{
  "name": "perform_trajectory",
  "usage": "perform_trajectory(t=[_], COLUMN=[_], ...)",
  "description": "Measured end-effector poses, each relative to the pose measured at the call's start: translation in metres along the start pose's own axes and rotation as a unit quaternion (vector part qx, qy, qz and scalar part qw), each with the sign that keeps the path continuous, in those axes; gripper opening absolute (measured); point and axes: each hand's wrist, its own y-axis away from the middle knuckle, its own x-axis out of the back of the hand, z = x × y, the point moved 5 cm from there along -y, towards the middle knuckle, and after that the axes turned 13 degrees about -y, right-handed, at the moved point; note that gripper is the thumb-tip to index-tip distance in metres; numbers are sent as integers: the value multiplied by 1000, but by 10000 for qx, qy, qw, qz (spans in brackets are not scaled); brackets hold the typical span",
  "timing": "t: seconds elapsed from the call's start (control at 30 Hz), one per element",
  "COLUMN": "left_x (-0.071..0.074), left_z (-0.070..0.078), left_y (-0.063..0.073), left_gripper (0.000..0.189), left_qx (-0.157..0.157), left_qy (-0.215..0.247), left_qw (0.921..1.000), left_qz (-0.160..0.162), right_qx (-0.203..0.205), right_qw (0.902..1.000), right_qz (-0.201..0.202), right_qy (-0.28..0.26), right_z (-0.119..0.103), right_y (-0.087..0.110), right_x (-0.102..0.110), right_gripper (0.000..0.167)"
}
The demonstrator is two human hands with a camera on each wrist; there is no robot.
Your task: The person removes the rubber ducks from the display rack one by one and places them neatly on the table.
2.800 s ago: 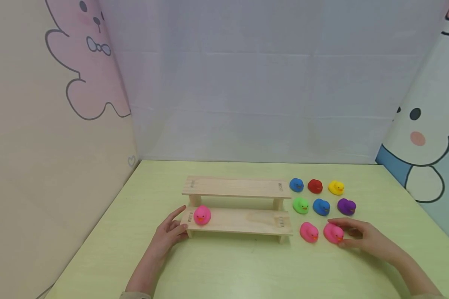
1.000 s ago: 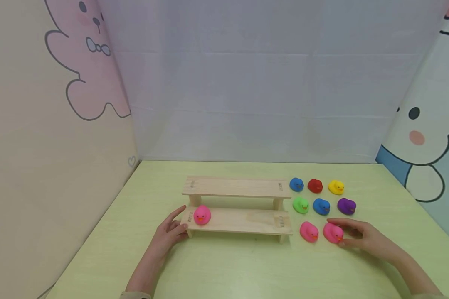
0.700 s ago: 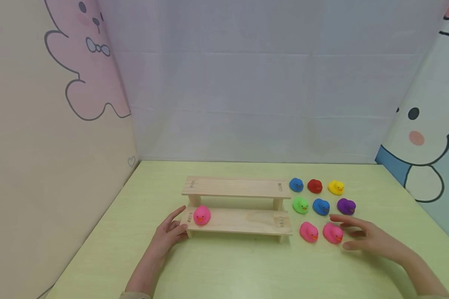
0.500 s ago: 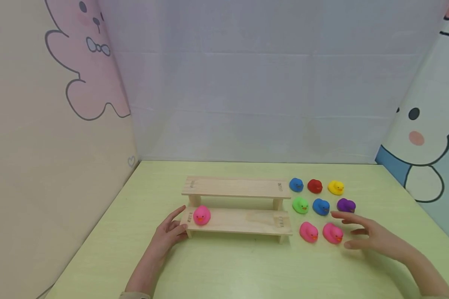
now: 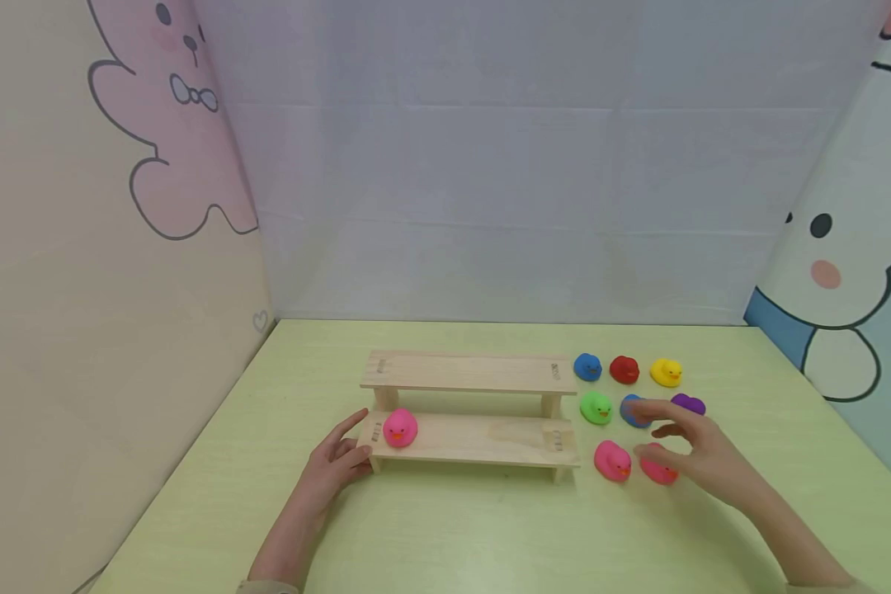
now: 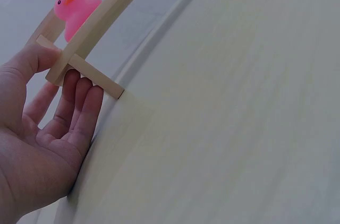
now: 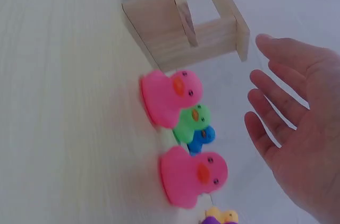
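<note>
My left hand [image 5: 334, 466] grips the left end of a two-step wooden shelf [image 5: 483, 440]. In the left wrist view its thumb lies on the board and the fingers bend beneath. A pink rubber duck [image 5: 401, 428] sits on the shelf's lower step, near that end. My right hand [image 5: 701, 454] hovers with parted fingers over the other ducks and holds nothing. It partly covers a pink duck [image 5: 658, 473], a blue duck [image 5: 631, 411] and a purple duck [image 5: 689, 404] in the head view. Another pink duck [image 5: 612, 460] stands left of it.
Further ducks stand right of the shelf: a green duck [image 5: 596, 407], a second blue duck [image 5: 587, 367], a red duck [image 5: 624, 370] and a yellow duck [image 5: 667, 372]. A pale curtain [image 5: 490, 206] hangs behind the table [image 5: 445, 536].
My right hand has let go of the right-hand pink duck, drawn back, then come forward and left above it. The ducks and my left hand stay put.
</note>
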Motion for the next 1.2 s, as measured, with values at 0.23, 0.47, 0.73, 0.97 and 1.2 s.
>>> perform_trajectory(t=[0.23,0.47,0.73,0.97,1.2], left_x=[0,3,7,11,10], left_z=[0,-1,2,2,2], left_y=[0,2,5,5,2], left_gripper=[57,57,61,61,61], left_qx=[29,31,-96,-235,-344], left_qy=[47,426,432,679,750], left_qw=[10000,9988,9966,9924,9903], left_qz=[-28,-232,-692,-996,-1114], right_qx=[757,1262,1221,1153,911], right_qw=[9964,9886,9848,9827,9856], right_qz=[197,104,-255,-558,-598], right_qy=[-312,-817,-1213,-1337,-1290], right_z=[-19,-35,-46,-55,-61], right_y=[-20,-42,-69,-89,-105], right_x=[-42,-86,-139,-181,-214], right_gripper=[51,49,48,54,56])
